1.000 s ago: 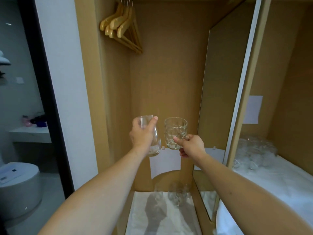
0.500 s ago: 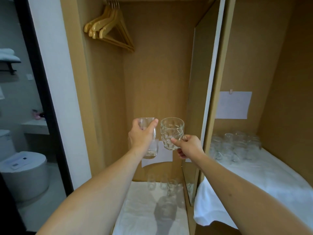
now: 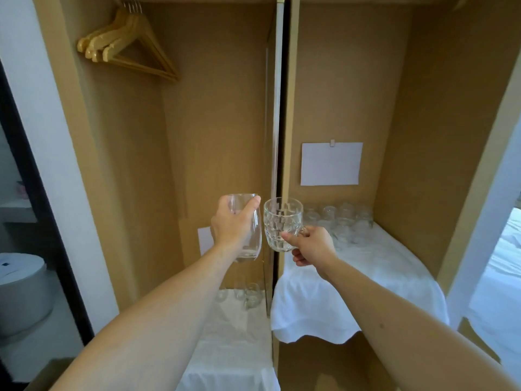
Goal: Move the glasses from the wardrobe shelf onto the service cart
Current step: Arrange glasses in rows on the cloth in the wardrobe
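Observation:
My left hand (image 3: 231,228) grips a smooth clear tumbler (image 3: 251,238) held up in front of the wardrobe. Beside it my right hand (image 3: 311,246) pinches the handle of a dimpled glass mug (image 3: 282,225), and the two glasses nearly touch. Several more glasses (image 3: 341,221) stand at the back of the right-hand shelf (image 3: 394,266), which is covered with a white cloth. A few glasses (image 3: 245,294) also stand on the lower left shelf (image 3: 225,348), also under white cloth. No service cart is in view.
A vertical wooden partition (image 3: 279,136) divides the wardrobe. Wooden hangers (image 3: 127,49) hang at the top left. A sheet of paper (image 3: 331,163) is clipped to the back panel. A bathroom doorway (image 3: 19,249) lies to the left, a white bed (image 3: 501,277) at the right.
The view has swung to the right, bringing the right-hand shelf and its glasses into the middle. Both hands keep the same glasses raised, close together.

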Demonstrator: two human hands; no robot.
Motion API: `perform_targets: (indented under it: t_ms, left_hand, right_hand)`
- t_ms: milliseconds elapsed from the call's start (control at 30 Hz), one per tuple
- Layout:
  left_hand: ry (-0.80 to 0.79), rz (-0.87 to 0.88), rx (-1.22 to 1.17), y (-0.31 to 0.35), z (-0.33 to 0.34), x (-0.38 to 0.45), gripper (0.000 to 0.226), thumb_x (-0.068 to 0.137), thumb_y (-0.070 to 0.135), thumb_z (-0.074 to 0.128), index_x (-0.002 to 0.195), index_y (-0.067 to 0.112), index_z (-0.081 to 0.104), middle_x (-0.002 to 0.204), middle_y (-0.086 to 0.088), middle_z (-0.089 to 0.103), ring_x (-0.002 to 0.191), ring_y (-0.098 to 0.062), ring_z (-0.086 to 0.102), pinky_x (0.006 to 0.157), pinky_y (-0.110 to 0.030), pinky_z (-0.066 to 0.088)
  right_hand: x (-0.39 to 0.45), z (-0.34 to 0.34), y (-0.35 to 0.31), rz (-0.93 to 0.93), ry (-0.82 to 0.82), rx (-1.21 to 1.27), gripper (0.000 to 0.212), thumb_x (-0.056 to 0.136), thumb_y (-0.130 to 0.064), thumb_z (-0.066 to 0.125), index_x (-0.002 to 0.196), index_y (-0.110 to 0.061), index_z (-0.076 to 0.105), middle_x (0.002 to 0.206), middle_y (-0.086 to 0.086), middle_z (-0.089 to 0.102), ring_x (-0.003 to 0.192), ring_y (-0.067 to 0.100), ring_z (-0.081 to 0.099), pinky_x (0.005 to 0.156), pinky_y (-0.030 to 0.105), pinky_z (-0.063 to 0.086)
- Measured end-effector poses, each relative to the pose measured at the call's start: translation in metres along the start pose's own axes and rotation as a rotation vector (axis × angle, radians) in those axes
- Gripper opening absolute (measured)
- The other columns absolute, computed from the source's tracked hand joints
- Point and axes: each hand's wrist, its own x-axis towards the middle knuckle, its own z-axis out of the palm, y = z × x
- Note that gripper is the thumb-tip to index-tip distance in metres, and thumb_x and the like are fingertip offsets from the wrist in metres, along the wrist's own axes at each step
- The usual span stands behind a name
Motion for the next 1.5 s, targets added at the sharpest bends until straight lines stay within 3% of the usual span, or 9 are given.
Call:
perform_targets:
  t_ms: [133, 300, 500, 667, 800, 933, 1133, 1300, 1500]
  left_hand:
    - [-0.076, 0.022, 0.039, 0.003, 0.034, -0.021, 0.055, 0.068, 0.079, 0.061, 0.104, 0.038, 0.051, 0.090, 0.024, 0.053, 0.085, 0.008, 0.047, 0.066, -0.025, 0.036]
    - [-0.124, -0.018, 0.047, 0.005, 0.077, -0.035, 0.071, 0.059, 0.083, 0.059, 0.109, 0.033, 0.058, 0.093, 0.017, 0.062, 0.090, -0.005, 0.057, 0.072, -0.031, 0.041]
    - [-0.219, -0.031, -0.002, -0.007, 0.134, -0.037, 0.061, 0.062, 0.078, 0.064, 0.102, 0.034, 0.057, 0.096, 0.021, 0.060, 0.089, 0.000, 0.056, 0.068, -0.022, 0.039]
    - [-0.294, -0.030, -0.005, -0.022, 0.186, -0.022, 0.069, 0.063, 0.079, 0.066, 0.113, 0.031, 0.061, 0.120, 0.012, 0.063, 0.116, -0.013, 0.058, 0.088, -0.033, 0.047]
    - [-0.314, -0.057, -0.054, -0.031, 0.228, -0.007, 0.075, 0.059, 0.080, 0.067, 0.114, 0.029, 0.060, 0.111, 0.017, 0.062, 0.108, -0.011, 0.059, 0.086, -0.032, 0.047]
    - [-0.325, -0.052, -0.058, -0.048, 0.260, 0.010, 0.074, 0.058, 0.080, 0.067, 0.109, 0.027, 0.062, 0.101, 0.018, 0.063, 0.097, -0.009, 0.060, 0.068, -0.017, 0.037]
    - [-0.356, -0.111, 0.005, -0.083, 0.296, 0.033, 0.069, 0.055, 0.076, 0.077, 0.101, 0.028, 0.060, 0.093, 0.011, 0.067, 0.088, -0.013, 0.065, 0.077, -0.039, 0.057]
    - [-0.416, -0.110, 0.015, -0.104, 0.316, 0.037, 0.063, 0.056, 0.072, 0.080, 0.096, 0.032, 0.054, 0.082, 0.013, 0.057, 0.079, -0.013, 0.060, 0.064, -0.030, 0.043]
    - [-0.464, -0.154, 0.089, -0.131, 0.333, 0.035, 0.090, 0.056, 0.070, 0.085, 0.130, 0.032, 0.049, 0.109, 0.006, 0.063, 0.101, -0.015, 0.061, 0.089, -0.036, 0.053]
  right_hand:
    - [-0.007, -0.041, 0.018, 0.009, 0.060, 0.009, 0.055, 0.082, -0.030, 0.086, 0.069, -0.018, 0.033, 0.064, 0.009, 0.049, 0.052, 0.024, 0.051, 0.051, 0.033, 0.053]
    - [-0.005, -0.078, 0.042, 0.062, 0.141, 0.017, 0.058, 0.081, -0.031, 0.086, 0.062, -0.018, 0.033, 0.051, 0.001, 0.049, 0.048, 0.022, 0.051, 0.050, 0.032, 0.053]
    - [0.012, -0.114, 0.073, 0.163, 0.185, -0.006, 0.048, 0.078, -0.034, 0.088, 0.073, -0.013, 0.046, 0.059, 0.006, 0.054, 0.050, 0.022, 0.053, 0.054, 0.034, 0.056]
    - [0.036, -0.144, 0.091, 0.184, 0.250, -0.044, 0.053, 0.078, -0.035, 0.088, 0.068, -0.016, 0.039, 0.055, 0.004, 0.051, 0.048, 0.020, 0.052, 0.052, 0.034, 0.055]
    - [0.062, -0.165, 0.103, 0.197, 0.284, -0.101, 0.052, 0.079, -0.035, 0.087, 0.067, -0.015, 0.041, 0.056, 0.005, 0.054, 0.048, 0.022, 0.054, 0.054, 0.037, 0.058]
    - [0.091, -0.175, 0.114, 0.234, 0.297, -0.121, 0.046, 0.079, -0.036, 0.087, 0.074, -0.013, 0.048, 0.060, 0.008, 0.057, 0.051, 0.022, 0.057, 0.059, 0.041, 0.061]
    - [0.128, -0.180, 0.137, 0.313, 0.320, -0.152, 0.046, 0.079, -0.035, 0.087, 0.068, -0.013, 0.048, 0.061, 0.008, 0.061, 0.050, 0.021, 0.059, 0.059, 0.040, 0.062]
    - [0.145, -0.179, 0.164, 0.369, 0.303, -0.161, 0.041, 0.081, -0.035, 0.085, 0.067, -0.015, 0.052, 0.062, 0.008, 0.060, 0.049, 0.021, 0.058, 0.060, 0.037, 0.061]
    - [0.162, -0.182, 0.193, 0.440, 0.270, -0.147, 0.041, 0.083, -0.033, 0.084, 0.071, -0.012, 0.050, 0.062, 0.009, 0.057, 0.052, 0.022, 0.056, 0.060, 0.039, 0.061]
